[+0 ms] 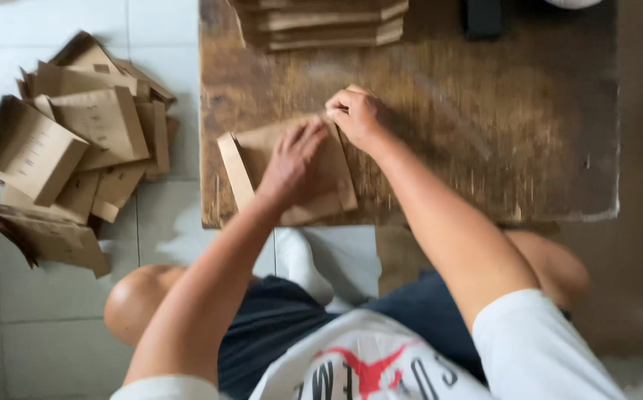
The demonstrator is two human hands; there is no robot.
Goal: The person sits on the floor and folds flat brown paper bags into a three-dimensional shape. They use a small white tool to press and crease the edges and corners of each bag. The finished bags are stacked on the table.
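A brown paper bag [258,152] lies flat near the front left edge of a worn wooden table [484,133], its left flap folded up. My left hand [292,167] presses flat on the middle of the bag, fingers spread. My right hand [357,117] sits at the bag's far right corner, fingers curled and pinching the paper edge there.
A loose heap of folded brown paper bags [77,148] lies on the white tiled floor to the left. A stack of flat brown sheets [321,22] rests at the table's far edge, beside a dark object [482,18]. My knees are under the table's front edge.
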